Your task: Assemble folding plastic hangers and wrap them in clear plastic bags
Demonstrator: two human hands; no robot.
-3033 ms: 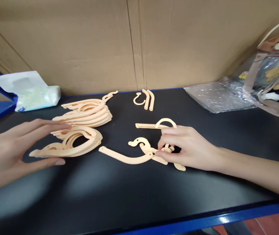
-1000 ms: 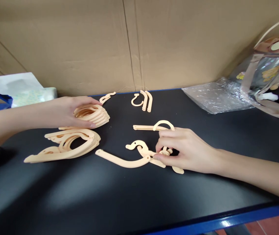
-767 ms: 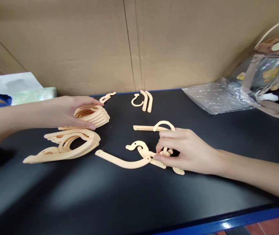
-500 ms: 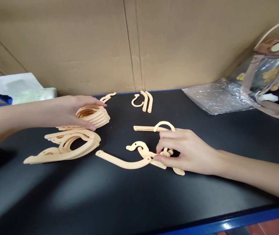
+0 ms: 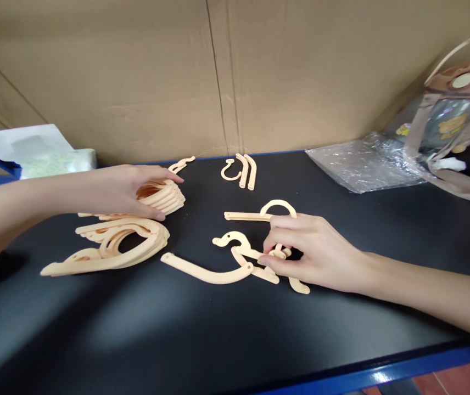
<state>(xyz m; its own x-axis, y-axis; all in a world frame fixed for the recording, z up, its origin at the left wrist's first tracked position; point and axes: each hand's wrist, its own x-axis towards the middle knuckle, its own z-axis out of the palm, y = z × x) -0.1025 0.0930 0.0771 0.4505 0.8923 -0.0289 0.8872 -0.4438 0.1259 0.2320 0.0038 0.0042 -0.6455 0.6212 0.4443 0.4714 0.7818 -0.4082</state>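
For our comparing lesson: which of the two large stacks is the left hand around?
The farther stack; the left hand spans it, while the nearer stack lies outside.

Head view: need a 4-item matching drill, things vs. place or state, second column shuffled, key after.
1. left hand
2. right hand
3. small loose hook
4. clear plastic packaging

A. just left of a pair of curved arms
B. at the back right of the black tabletop
C. fingers and thumb spanning the farther stack of folded hangers
D. pinching cream hanger parts

Pairs: 1-C, 2-D, 3-A, 4-B
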